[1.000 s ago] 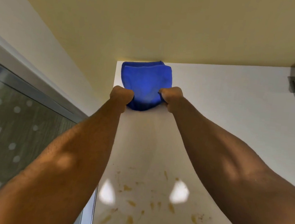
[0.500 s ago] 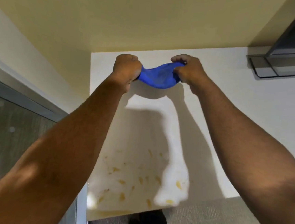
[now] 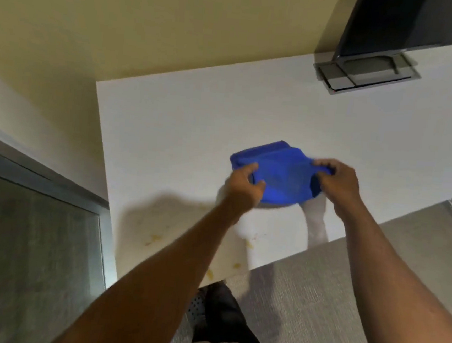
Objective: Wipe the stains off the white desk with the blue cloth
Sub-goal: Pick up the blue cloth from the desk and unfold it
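Since 0.5 s ago, the blue cloth (image 3: 279, 176) is coming nearer, above the white desk (image 3: 196, 119). The left hand (image 3: 244, 185) and right hand (image 3: 337, 182) are each pinching 1 edge, fingers closed; yellowish stains (image 3: 155, 237) are lying below.

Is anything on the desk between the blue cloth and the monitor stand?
No. In the head view, only bare white desk lies between the blue cloth, held by both hands, and the monitor stand.
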